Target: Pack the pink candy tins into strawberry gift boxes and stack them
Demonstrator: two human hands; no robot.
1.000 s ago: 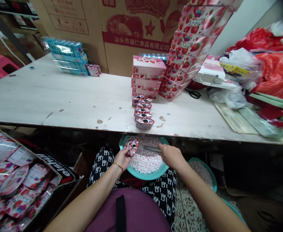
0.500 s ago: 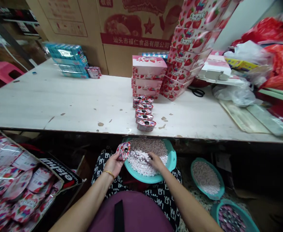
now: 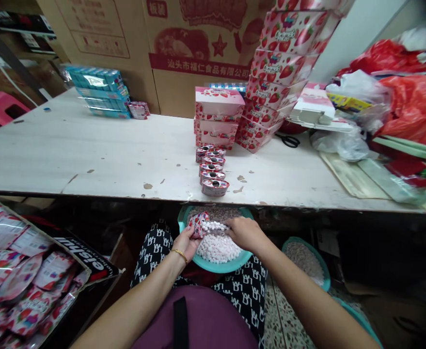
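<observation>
"What is held by the left hand [image 3: 182, 244]?"

"An oval strawberry-print container [image 3: 199, 224] is gripped in it, tilted, just above a teal basin [image 3: 216, 266]."

"And the right hand [image 3: 244, 233]?"

"It is curled closed over a line of white candies [image 3: 213, 226] that touches the container. How firmly they are pinched cannot be told."

"What else is seen nearby?"

"The basin, heaped with pale candies [image 3: 218, 249], is rested on the patterned trousers [image 3: 150, 259]. Six matching containers [image 3: 211, 170] are lined up on the worktop [image 3: 89, 150] beyond it."
</observation>
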